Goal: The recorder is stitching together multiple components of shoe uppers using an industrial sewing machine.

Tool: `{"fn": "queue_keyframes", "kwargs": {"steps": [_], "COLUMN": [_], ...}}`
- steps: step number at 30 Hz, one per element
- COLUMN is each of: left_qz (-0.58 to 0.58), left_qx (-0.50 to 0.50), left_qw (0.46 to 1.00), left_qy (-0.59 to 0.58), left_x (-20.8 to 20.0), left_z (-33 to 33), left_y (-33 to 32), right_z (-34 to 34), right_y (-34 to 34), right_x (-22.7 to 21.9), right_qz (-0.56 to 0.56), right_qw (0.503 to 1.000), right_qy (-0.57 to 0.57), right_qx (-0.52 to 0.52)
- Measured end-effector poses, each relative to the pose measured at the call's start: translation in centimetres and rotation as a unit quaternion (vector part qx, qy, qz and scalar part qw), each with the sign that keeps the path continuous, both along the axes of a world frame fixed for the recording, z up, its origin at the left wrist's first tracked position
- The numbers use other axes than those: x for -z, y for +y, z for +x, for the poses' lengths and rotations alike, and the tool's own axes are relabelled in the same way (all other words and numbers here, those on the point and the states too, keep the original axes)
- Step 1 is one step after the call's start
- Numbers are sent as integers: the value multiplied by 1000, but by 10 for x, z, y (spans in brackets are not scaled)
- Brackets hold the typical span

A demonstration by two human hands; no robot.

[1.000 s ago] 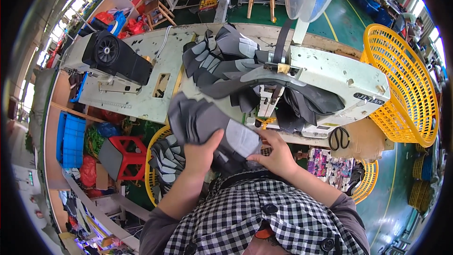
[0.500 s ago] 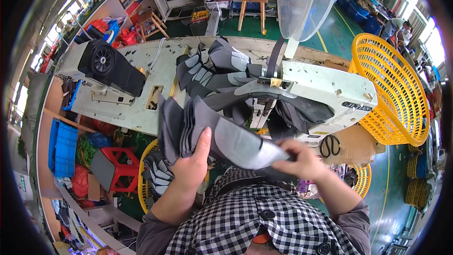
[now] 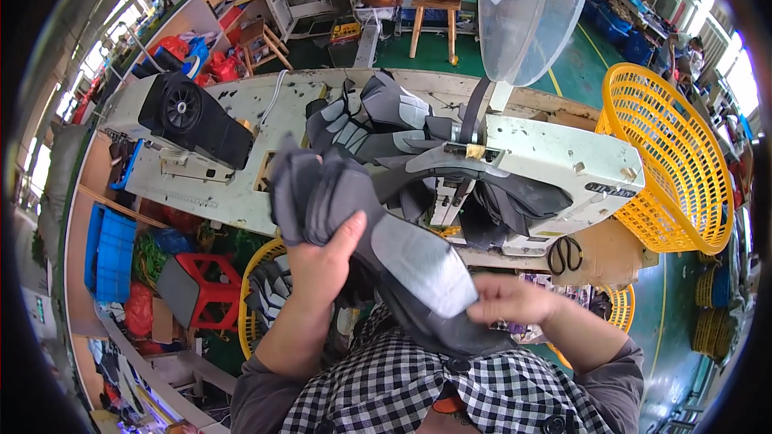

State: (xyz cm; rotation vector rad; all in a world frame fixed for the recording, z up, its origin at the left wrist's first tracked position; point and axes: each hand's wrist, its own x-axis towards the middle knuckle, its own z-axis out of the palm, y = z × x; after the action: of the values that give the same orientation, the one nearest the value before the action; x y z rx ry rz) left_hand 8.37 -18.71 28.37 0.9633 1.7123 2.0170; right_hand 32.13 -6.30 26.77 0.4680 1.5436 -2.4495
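Observation:
My left hand (image 3: pixel 323 267) is closed around a folded bundle of dark grey fabric pieces (image 3: pixel 334 193), shaped like shoe uppers, with the thumb pressed on top. One fabric piece with a shiny light grey panel (image 3: pixel 425 267) hangs from the bundle toward my chest. At that panel's right edge, my right hand (image 3: pixel 515 302) has its fingers pinched on the piece. Beyond my hands a white sewing machine (image 3: pixel 567 157) has a similar grey piece (image 3: pixel 474 162) draped over its work area. More such pieces (image 3: pixel 370 120) lie heaped on the table behind.
A second machine with a black motor housing (image 3: pixel 181 108) stands on the white table (image 3: pixel 189 189) at left. Yellow baskets stand at right (image 3: pixel 667 161) and by my left forearm (image 3: pixel 248 305). A red stool (image 3: pixel 211 289) and a blue crate (image 3: pixel 110 253) sit at lower left.
The hanging piece has swung lower, toward my chest, and its light panel faces up more fully. My right hand has moved slightly down with its edge. My left hand keeps the bundle.

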Motion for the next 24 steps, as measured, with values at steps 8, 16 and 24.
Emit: {"fn": "queue_keyframes", "kwargs": {"steps": [8,16,24], "left_qz": [14,-4,50], "left_qx": [-110,-37,-50], "left_qw": [961,997,997], "left_qy": [255,65,-36], "left_x": [3,7,16], "left_z": [-13,-9,5], "left_y": [-2,-20,-1], "right_z": [-6,13,-1], "right_y": [16,21,29], "right_x": [-41,-5,-39], "right_qz": [644,204,280], "right_qw": [738,975,875], "right_qy": [158,60,85], "right_qx": [126,71,385]}}
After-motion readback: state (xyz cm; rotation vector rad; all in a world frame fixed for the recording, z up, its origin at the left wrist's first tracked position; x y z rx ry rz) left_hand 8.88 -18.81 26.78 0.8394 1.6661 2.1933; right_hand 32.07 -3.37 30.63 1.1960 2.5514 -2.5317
